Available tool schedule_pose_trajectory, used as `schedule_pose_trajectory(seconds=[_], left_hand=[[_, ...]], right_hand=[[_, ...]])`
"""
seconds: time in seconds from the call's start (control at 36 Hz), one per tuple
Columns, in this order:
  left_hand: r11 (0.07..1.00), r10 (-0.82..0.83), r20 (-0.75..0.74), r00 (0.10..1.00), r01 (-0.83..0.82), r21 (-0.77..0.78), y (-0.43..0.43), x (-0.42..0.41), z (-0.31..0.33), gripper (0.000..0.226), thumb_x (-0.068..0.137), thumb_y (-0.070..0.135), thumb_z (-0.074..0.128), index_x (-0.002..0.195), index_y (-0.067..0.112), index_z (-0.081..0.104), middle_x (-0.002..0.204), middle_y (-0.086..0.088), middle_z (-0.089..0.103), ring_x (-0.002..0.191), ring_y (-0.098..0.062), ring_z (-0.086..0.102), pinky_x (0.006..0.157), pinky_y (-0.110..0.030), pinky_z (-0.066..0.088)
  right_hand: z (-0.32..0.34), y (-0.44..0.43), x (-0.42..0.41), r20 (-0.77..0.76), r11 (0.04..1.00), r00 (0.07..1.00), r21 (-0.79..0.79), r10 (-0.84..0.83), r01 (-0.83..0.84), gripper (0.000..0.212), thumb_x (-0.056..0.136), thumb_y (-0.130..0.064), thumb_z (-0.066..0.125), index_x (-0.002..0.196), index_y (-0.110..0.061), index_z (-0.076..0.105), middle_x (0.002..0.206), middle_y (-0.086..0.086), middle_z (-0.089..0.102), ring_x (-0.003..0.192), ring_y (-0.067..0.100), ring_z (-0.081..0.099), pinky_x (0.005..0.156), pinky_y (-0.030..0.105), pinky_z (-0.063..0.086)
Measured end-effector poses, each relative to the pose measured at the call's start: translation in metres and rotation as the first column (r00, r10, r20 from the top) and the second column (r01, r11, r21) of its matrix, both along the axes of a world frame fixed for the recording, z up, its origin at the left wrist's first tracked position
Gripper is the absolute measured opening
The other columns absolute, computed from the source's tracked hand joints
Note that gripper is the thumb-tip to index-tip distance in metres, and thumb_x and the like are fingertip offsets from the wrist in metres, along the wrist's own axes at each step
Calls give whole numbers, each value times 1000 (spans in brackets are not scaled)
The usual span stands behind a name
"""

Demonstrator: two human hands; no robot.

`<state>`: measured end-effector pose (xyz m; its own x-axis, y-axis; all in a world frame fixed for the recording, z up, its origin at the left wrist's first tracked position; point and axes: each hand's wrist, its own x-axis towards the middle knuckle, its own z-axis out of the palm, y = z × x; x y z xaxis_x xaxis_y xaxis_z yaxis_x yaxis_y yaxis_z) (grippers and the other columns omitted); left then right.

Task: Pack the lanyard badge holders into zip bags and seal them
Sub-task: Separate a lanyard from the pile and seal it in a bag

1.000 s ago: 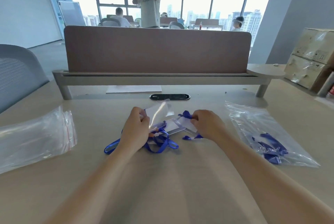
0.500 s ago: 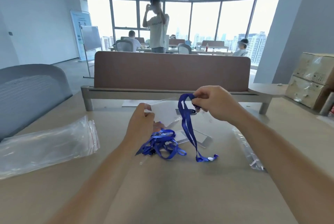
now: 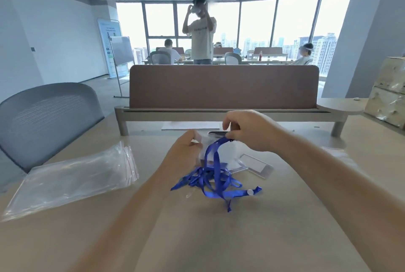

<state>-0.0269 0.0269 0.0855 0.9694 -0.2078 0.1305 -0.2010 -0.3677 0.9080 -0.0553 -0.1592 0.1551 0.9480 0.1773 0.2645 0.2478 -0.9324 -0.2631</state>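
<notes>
From the head camera, we judge this bag's packing as barely begun. Our left hand [image 3: 186, 153] pinches the near edge of a clear zip bag [image 3: 229, 151], held up just above and behind the lanyard tangle [image 3: 213, 178]. We cannot tell whether its mouth is open, the film being almost invisible. Our right hand [image 3: 249, 133], above and to the right of the tangle, pinches the top end of one blue strap between thumb and curled fingers. That strap rises from the heap while the rest lies on the desk [image 3: 219, 238]. A clear badge holder [image 3: 256, 165] lies flat just behind and to the right of the tangle, outside any bag. Well to the left of the tangle rests a stack of empty zip bags [image 3: 72, 179], red-lined at the seal, so plenty of packing seems left. We see nothing inside the held bag, and no sealed bag shows plainly. Left to do, as we read it: feed strap and holder in, press the zip closed, then repeat
</notes>
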Motion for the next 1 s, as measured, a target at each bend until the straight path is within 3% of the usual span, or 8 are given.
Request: schedule_pose_trajectory(seconds=[0.06,0.11,0.28,0.42,0.53,0.64,0.83,1.0], left_hand=[[998,14,13,1000,-15,69,0,3,-5,13,90,6,48,84,18,49,74,-6,46,47,-4,48,50,-17,50],[993,16,27,1000,-19,116,0,5,-10,18,91,5,48,82,20,48,74,-6,46,44,-6,41,41,-14,35],[990,-65,-2,998,64,127,-3,4,-23,17,98,21,48,81,19,49,72,-1,50,66,-19,44,63,-31,42],[987,-108,-19,994,109,116,-4,3,-27,17,100,33,52,89,20,51,76,-7,59,60,-20,48,60,-30,43],[986,-81,9,997,78,149,-5,6,-29,13,97,27,59,90,18,52,72,5,59,57,-10,51,48,-11,37],[980,-50,-1,999,50,190,-4,6,-33,14,93,28,62,85,20,54,84,-1,65,69,-14,57,59,-21,41],[977,193,4,981,-193,92,7,21,-33,25,92,27,63,100,4,58,92,-12,66,79,-33,61,72,-39,49],[936,334,-20,942,-334,-113,24,31,-16,16,86,19,66,85,7,56,76,-13,60,65,-26,53,63,-35,45]], right_hand=[[-7,2,3,-1,1000,1000,29,6,-6,10,90,-25,68,86,-26,60,73,-13,55,66,12,50,59,26,39],[-12,4,6,-18,999,1000,39,6,-5,15,88,-26,70,77,-28,60,74,-12,59,66,12,53,58,26,41],[-29,13,16,-72,1000,997,6,23,-22,7,91,-29,67,86,-24,68,88,-5,68,82,17,62,76,40,57],[-32,16,19,-78,999,996,-3,50,-51,9,94,-27,64,86,-24,65,88,-6,66,79,13,57,63,23,43],[-37,17,23,-80,999,996,-12,46,-47,9,95,-28,64,86,-27,64,89,-8,64,80,11,56,63,20,39],[-41,15,28,-77,1000,997,-2,20,-20,10,93,-34,66,92,-24,66,95,-7,65,87,14,57,70,25,43],[-62,8,28,67,907,969,372,-238,197,44,90,-48,65,124,-21,54,112,-6,57,95,15,58,78,29,44],[-85,19,16,-138,794,954,530,-265,297,33,90,-46,63,100,-16,57,92,-3,62,82,18,58,70,32,43]])
